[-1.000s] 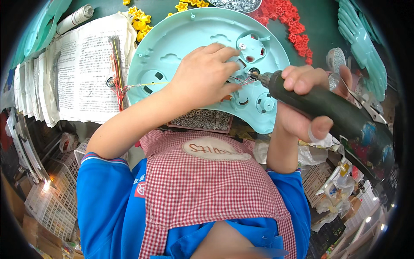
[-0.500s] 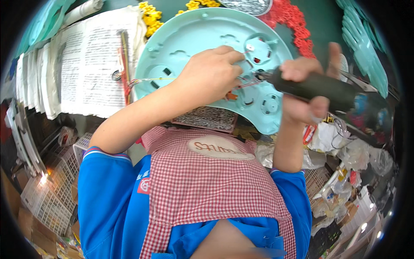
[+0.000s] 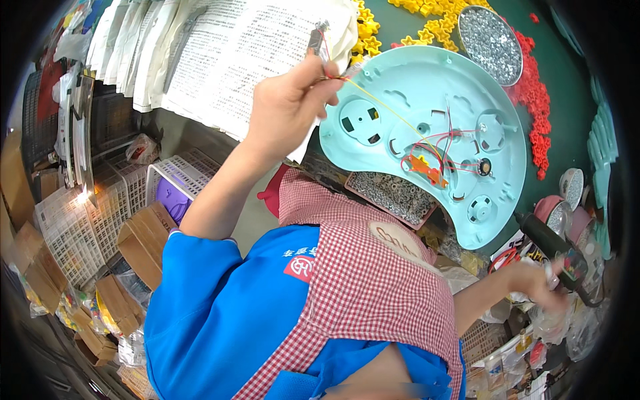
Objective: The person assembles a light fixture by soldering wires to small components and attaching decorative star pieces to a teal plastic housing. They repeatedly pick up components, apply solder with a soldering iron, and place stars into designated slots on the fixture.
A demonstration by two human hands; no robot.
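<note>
A turquoise curved plastic shell (image 3: 373,80) lies hollow side up on the table. Inside it sit a small orange circuit board (image 3: 427,171), thin red wires and a small round black part (image 3: 484,167). My left hand (image 3: 290,100), left of the shell, pinches a bundle of thin wires (image 3: 337,78); a yellow one runs taut into the shell. A small dark part (image 3: 316,41) shows just above those fingers. At the lower right my right hand (image 3: 537,287), blurred, has its fingers apart beside a black power screwdriver (image 3: 550,245), not gripping it.
Stacked printed sheets (image 3: 227,67) lie at the left. Yellow star-shaped pieces (image 3: 433,30), a round dish of screws (image 3: 491,45) and red pieces (image 3: 539,127) line the far side. A tray of small metal parts (image 3: 393,197) is near my apron. White crates (image 3: 80,220) stand lower left.
My left hand has moved left out of the shell, now holding wires. My right hand has come away from the shell and let go of the screwdriver. The view has also shifted.
</note>
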